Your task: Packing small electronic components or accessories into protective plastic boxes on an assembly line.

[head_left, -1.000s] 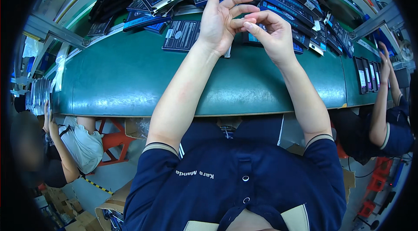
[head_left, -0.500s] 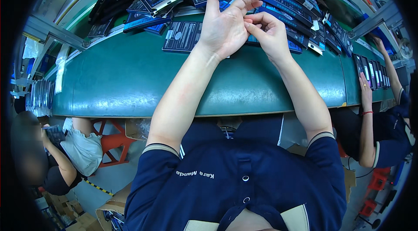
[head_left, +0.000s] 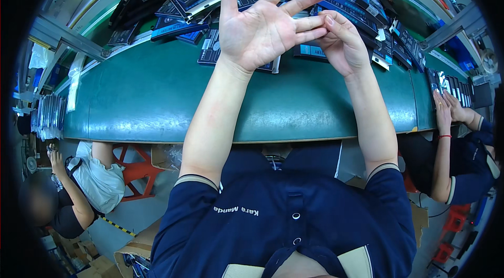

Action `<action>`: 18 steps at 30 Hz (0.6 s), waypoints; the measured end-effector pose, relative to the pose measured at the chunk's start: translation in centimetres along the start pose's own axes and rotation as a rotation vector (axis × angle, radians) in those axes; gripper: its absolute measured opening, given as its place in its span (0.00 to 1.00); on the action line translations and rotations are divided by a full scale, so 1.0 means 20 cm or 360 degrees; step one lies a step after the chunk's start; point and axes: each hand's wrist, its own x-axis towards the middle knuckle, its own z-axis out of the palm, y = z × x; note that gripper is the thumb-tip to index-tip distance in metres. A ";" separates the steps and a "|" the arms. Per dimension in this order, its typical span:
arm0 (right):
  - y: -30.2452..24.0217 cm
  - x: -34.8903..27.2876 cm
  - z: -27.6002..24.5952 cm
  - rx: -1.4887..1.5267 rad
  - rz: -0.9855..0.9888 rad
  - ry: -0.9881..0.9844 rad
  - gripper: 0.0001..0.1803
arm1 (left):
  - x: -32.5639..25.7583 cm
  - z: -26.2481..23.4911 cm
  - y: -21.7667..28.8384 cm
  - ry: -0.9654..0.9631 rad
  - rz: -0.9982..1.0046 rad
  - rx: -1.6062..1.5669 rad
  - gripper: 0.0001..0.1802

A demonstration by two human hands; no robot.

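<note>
My left hand [head_left: 257, 36] is raised above the green table [head_left: 299, 105], palm up, its fingers spread and holding nothing. Beside it, my right hand [head_left: 344, 44] is closed, with thumb and fingers pinched round the tips of the left hand's last fingers. Whether something small sits in that pinch is hidden. Just behind the left wrist lies a flat dark printed box [head_left: 209, 50], partly covered by the hand. Another dark box with a blue label [head_left: 312, 51] rests beside my right hand.
Dark and blue flat boxes are heaped along the table's back, both left [head_left: 176, 26] and right [head_left: 367, 13]. Metal frame posts [head_left: 68, 36] stand at both sides. A co-worker's hands [head_left: 446, 110] are at black devices on the right; another person sits at left near a red stool [head_left: 139, 173].
My left hand has moved left and its fingers have spread wider. My right hand has shifted right and now pinches the left fingertips. The right co-worker's second hand has come down to the devices.
</note>
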 end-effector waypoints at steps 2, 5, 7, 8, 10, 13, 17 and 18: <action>0.02 -0.01 0.02 -0.0032 -0.0059 -0.0007 0.10 | 0.00 -0.03 0.01 -0.0039 -0.0012 -0.0005 0.57; 0.04 -0.02 0.05 0.0059 -0.0012 -0.0032 0.11 | 0.00 -0.10 0.01 -0.0399 -0.0127 -0.0250 0.53; 0.08 0.01 0.04 0.0003 0.0025 -0.0010 0.12 | 0.02 -0.10 -0.01 -0.0754 -0.0061 -0.0104 0.55; 0.09 0.02 0.01 -0.0055 0.0063 0.0017 0.13 | 0.01 -0.08 -0.01 -0.0526 -0.0069 0.0029 0.56; 0.06 0.06 -0.03 -0.0539 -0.0012 0.0196 0.14 | 0.03 -0.08 0.01 0.0106 0.0039 0.0991 0.43; -0.08 0.00 -0.01 -0.0978 -0.0576 0.0605 0.15 | 0.05 -0.19 0.05 0.0878 0.0467 0.2722 0.24; -0.22 -0.38 -0.14 -0.1172 -0.0976 0.1074 0.09 | -0.28 -0.29 0.10 0.0510 -0.0133 0.3188 0.27; -0.25 -0.50 -0.22 -0.1440 -0.0957 0.1359 0.10 | -0.39 -0.30 0.00 0.0449 -0.0064 0.3778 0.32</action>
